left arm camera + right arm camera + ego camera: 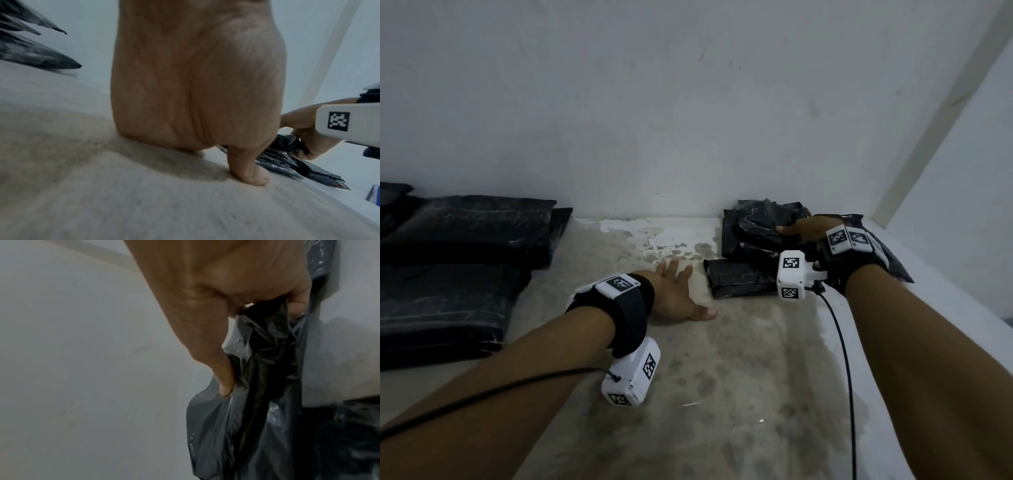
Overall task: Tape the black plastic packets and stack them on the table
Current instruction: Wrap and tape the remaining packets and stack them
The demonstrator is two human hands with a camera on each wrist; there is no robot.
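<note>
Fingers [224, 379] of my right hand [803, 229] pinch a crumpled black packet [760, 219] atop the far-right pile by the wall. My left hand [674, 294] lies flat, fingers spread, on the tabletop [739, 377]; stacked packets [455, 260] sit far left.

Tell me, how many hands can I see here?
2. The left hand lies flat and open on the table; the right hand grips a crumpled black packet by the far wall.
</note>
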